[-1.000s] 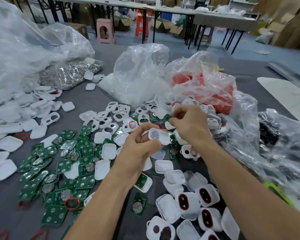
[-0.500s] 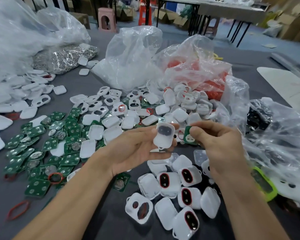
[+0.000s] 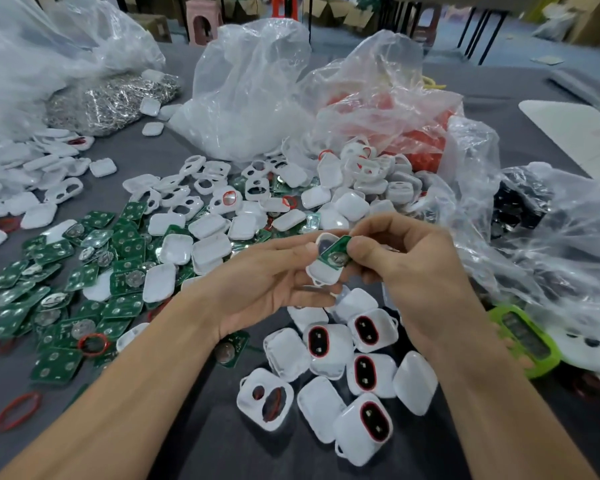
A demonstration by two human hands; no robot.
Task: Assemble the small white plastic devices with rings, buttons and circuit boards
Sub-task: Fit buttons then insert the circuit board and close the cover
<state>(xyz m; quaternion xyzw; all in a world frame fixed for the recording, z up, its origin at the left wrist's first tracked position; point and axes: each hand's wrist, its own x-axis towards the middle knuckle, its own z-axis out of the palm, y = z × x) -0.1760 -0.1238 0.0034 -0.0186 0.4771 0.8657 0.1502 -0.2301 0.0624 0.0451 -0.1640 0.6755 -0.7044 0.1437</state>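
Shell (image 3: 321, 273): gripped by left hand (image 3: 267, 282), fingers clamped round it. Board (image 3: 336, 252): pinched by right hand (image 3: 406, 268) fingers, tilted, laid against the shell's open face.

Honestly, nothing readable in this one. Any print on the green boards (image 3: 125, 304) is too small to make out. I can't read any lettering on the white shells (image 3: 205, 249) either. The lime-green gadget (image 3: 525, 341) at the right edge of the desk (image 3: 243, 452) is too blurred to tell.
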